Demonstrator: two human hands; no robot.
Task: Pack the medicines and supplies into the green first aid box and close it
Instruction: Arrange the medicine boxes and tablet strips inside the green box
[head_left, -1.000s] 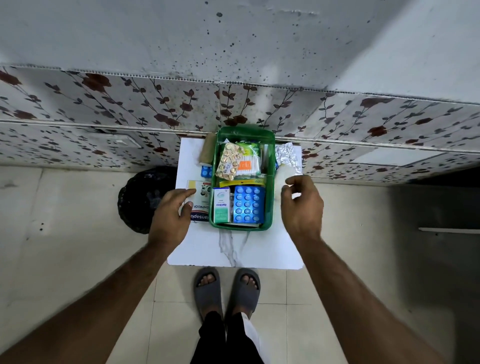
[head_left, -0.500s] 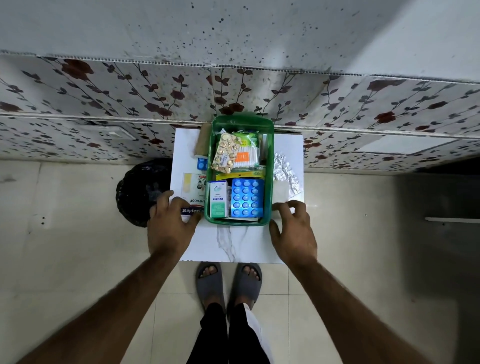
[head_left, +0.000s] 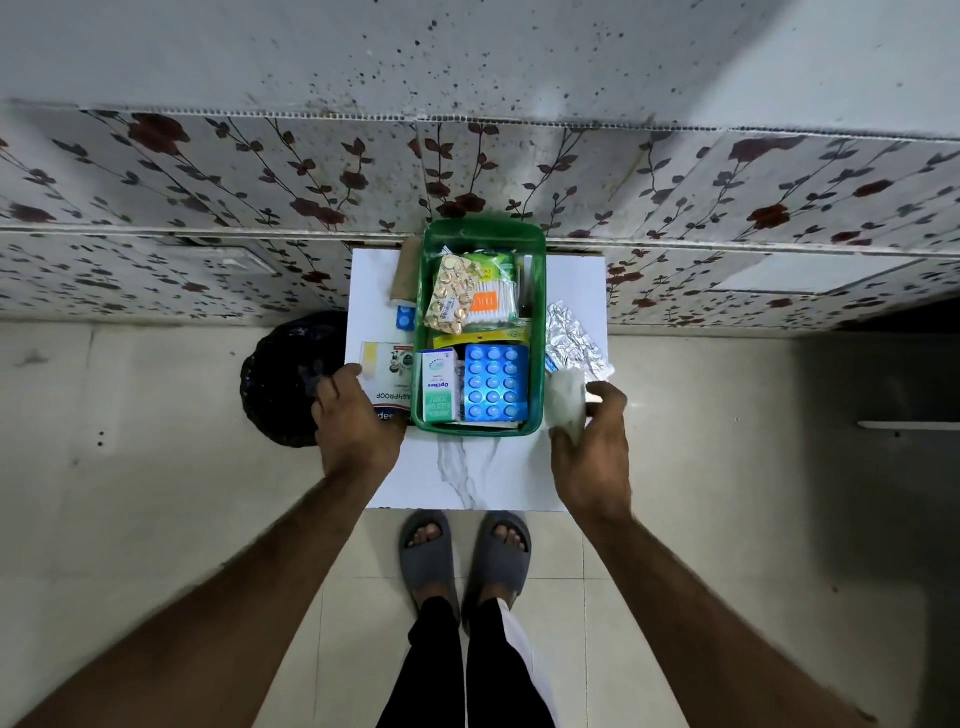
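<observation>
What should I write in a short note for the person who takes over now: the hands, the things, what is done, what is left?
Left hand: on the plaster box, left of the green box.
Right hand: holding the white wad, right of the box.
Done: blue blister pack, Optibex carton, gold tablets and cotton buds are inside.
Left: plaster box, wad, foil strip, small blue pack, brown roll; then close.

Glossy green plastic box (head_left: 540, 332); crinkled shiny foil strip (head_left: 574, 340) (silver); smooth marble-look table (head_left: 467, 467).
</observation>
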